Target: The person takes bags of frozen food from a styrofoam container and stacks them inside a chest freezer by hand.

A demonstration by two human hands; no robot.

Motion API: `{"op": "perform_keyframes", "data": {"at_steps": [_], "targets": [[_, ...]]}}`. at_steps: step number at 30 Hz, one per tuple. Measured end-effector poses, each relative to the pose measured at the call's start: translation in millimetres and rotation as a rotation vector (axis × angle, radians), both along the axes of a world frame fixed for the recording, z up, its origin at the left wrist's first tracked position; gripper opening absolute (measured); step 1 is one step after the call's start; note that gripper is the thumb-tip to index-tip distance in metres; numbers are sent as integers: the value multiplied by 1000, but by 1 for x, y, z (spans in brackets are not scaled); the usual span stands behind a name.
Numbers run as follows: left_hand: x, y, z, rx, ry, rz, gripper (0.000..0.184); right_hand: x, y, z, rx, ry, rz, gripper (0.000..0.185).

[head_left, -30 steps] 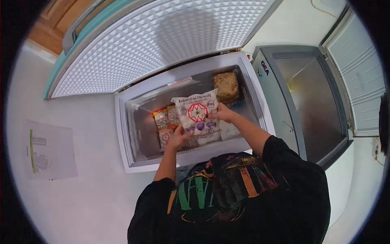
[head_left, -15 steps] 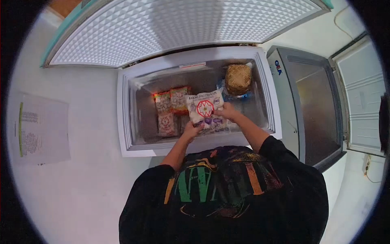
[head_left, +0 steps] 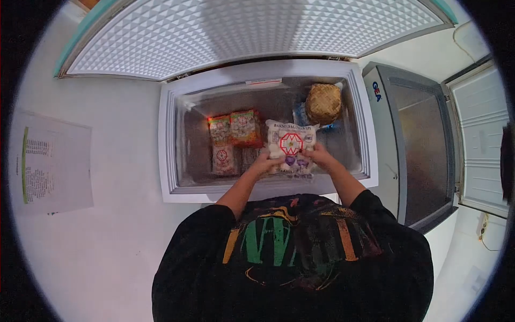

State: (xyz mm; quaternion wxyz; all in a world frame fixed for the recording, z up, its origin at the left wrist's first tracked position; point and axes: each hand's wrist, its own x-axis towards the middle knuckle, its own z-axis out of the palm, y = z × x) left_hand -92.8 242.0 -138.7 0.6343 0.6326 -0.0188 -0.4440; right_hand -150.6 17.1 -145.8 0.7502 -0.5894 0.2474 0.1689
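A white plastic pack of meatballs, printed with a red octagonal emblem, is held over the open chest freezer. My left hand grips its lower left side. On the lower right side my right hand grips it too. Left of the pack, inside the freezer, lie orange-edged packs and a paler pack with a red emblem. A woven basket sits in the far right corner on blue-and-white plastic. The held pack hides part of the freezer floor.
The freezer lid stands raised at the back. To the right is a grey upright cabinet with its white door swung open. A printed sheet is at the left on the white surface.
The meatball pack and both hands have moved right and slightly toward me within the freezer. The pack now lies straighter, and my view has shifted a little.
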Motion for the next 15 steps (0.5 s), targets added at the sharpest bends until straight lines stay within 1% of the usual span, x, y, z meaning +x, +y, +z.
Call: {"op": "perform_keyframes", "data": {"at_steps": [1,2,3,4,5,6,7,8,9,10,11,13,14,15], "targets": [[-1,-1,10,-73,68,54,43,0,2,12,6,6,5,37],[-2,-4,16,-64,73,62,43,2,2,25,-69,29,67,37],[-3,-8,21,-75,138,175,42,5,4,38,-142,49,131,37],[-4,-11,31,-86,203,291,41,8,5,45,-130,53,143,37],[-6,-13,42,-72,208,306,41,10,4,50,-140,53,218,39],[-8,-15,61,0,215,352,38,13,2,49,-151,52,294,41],[-7,-16,70,71,220,396,35,17,1,33,-238,19,357,43],[-4,-14,50,81,222,405,35,14,-2,18,-228,20,366,43],[2,-10,13,9,44,386,33,11,0,27,-78,57,283,42],[7,-7,-13,-63,-133,360,30,8,2,33,69,95,196,41],[13,-5,-20,43,-209,300,35,4,6,32,74,97,197,41],[10,-7,-14,25,-228,315,35,0,10,31,240,12,59,36],[9,-9,-10,2,-248,331,34,-1,10,24,241,12,55,36],[10,-10,-13,3,-248,324,34,-2,9,12,99,31,69,34]]}}
